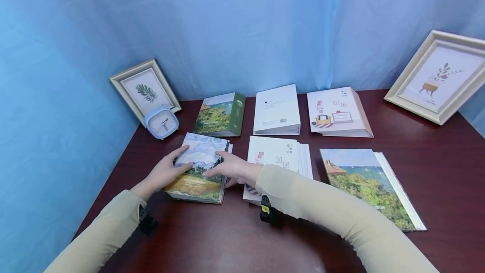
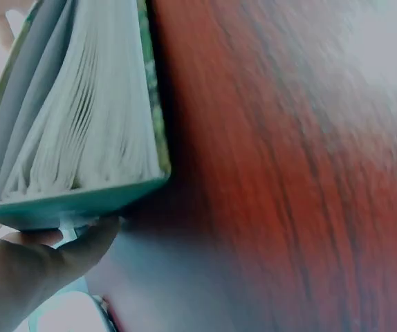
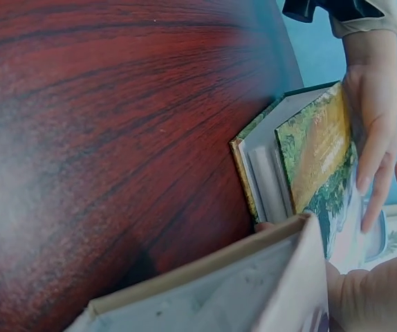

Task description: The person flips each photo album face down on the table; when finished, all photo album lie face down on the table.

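A painted landscape album lies on a dark red table. The left hand, its fingers nearly straight, touches the album's left side and cover; the right hand grips its right edge, thumb on the cover. Just right of that album, a white album sits partly under the right forearm. Behind the landscape album: a green-spined album; behind and left, a blue clock.
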A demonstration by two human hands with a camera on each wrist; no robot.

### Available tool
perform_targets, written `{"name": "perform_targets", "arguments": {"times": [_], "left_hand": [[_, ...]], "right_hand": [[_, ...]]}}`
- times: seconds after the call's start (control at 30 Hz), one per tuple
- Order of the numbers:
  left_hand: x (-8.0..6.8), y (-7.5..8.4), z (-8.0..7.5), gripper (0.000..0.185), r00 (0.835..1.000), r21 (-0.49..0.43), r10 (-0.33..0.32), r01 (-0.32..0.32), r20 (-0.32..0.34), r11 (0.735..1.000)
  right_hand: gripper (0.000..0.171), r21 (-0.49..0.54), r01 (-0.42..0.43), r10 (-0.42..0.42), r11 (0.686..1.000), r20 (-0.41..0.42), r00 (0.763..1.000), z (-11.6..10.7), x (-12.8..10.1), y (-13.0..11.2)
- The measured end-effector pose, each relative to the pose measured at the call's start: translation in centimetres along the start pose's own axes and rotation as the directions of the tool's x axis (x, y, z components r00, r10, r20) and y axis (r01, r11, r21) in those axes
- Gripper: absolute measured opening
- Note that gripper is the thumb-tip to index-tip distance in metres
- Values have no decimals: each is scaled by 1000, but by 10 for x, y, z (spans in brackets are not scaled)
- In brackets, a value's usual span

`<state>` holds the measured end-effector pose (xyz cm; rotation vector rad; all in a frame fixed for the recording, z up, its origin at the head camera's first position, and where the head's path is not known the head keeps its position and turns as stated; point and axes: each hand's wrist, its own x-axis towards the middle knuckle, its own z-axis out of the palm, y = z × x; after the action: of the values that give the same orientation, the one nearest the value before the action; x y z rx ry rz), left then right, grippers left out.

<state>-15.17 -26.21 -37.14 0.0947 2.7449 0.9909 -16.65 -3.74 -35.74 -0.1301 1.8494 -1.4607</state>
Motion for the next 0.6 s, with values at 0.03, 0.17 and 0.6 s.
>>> {"name": "perform_targets", "arguments": {"times": [0.03,0.17,0.6], "left_hand": [[0,2,0,66,1000,-7,2,-2,-3,1000],[-2,7,-2,65,1000,-31,6,-6,-1,1000],[-11,23,-29,61,998,-40,56,-56,13,998]], "right_hand": [[81,-1,1,-1,1000,1,1000,0,0,0],[82,8,8,-8,1000,13,1000,0,1,1],[78,66,40,-46,997,94,995,2,6,1]]}}
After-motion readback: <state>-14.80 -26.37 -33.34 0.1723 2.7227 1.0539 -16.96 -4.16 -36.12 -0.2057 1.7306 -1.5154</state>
